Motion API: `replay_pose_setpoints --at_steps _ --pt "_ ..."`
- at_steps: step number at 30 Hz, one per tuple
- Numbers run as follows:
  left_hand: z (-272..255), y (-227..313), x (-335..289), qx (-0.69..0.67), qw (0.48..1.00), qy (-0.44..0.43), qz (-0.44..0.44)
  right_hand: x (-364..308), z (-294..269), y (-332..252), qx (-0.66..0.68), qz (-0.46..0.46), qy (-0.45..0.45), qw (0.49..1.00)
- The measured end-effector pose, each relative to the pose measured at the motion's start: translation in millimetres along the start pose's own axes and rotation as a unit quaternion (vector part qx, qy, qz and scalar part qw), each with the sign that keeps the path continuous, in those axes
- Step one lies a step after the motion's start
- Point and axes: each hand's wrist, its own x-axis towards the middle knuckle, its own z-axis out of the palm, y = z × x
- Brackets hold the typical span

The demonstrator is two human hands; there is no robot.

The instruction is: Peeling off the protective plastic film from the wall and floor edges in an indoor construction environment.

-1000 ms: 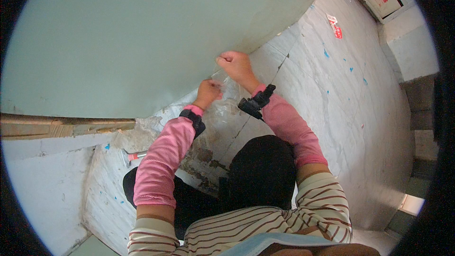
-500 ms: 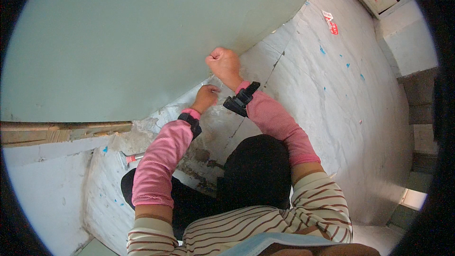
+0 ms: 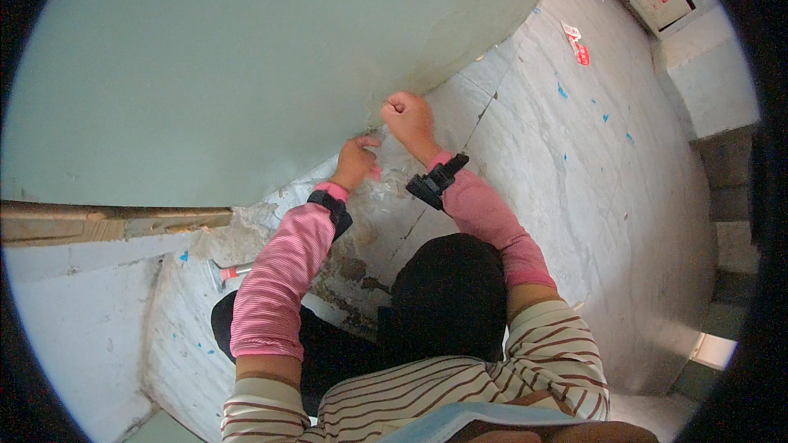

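Observation:
Low against the pale green wall panel (image 3: 246, 74), both hands work close to its bottom edge. My left hand (image 3: 355, 162) is just above the floor, with finger and thumb apart and nothing visible between them. Beneath it is a patch of shiny, clear, wrinkled material (image 3: 379, 189), perhaps film; I cannot tell whether they touch. My right hand (image 3: 412, 125) is curled into a fist beside the panel's lower edge, to the right of my left hand. Whatever the fist holds, if anything, is hidden.
By my left forearm, a tool with a red and silver handle and a flat head (image 3: 223, 273) lies on the marble-patterned floor (image 3: 574, 221). Blue scraps (image 3: 562, 90) and a red and white paper (image 3: 579, 47) lie to the right. Exposed wood (image 3: 115, 226) shows under the panel.
My right fist has moved right and slightly down. My left hand has shifted a little, and its finger and thumb have spread apart.

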Motion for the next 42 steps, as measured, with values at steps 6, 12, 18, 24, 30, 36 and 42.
replay_pose_setpoints --at_steps 6,12,18,24,30,36,42 --pt "-5.5 2.0 3.3 -0.075 0.995 0.063 -0.012 -3.7 7.7 -25.2 -0.048 -0.021 0.0 0.999" --pt "3.2 5.9 3.4 -0.116 0.991 0.067 -0.016 4.6 21.5 -15.7 -0.034 0.007 0.026 0.999" --pt "-1.8 26.2 6.7 -0.276 0.96 -0.019 0.032 7.2 20.1 -12.2 0.044 0.047 -0.009 0.998" --pt "8.8 58.8 -9.5 -0.406 0.911 -0.05 0.047 6.6 13.2 -15.3 0.101 0.091 -0.044 0.99" --pt "12.6 63.6 -2.8 -0.426 0.904 -0.024 0.024 4.3 7.5 -20.9 0.084 0.06 -0.05 0.993" --pt "10.4 56.8 13.4 -0.434 0.9 0.026 -0.017 2.2 6.7 -15.5 0.011 -0.047 -0.029 0.998" --pt "7.2 53.4 17.0 -0.443 0.896 0.024 -0.018 -0.5 1.1 -13.5 0.03 -0.035 -0.001 0.999"
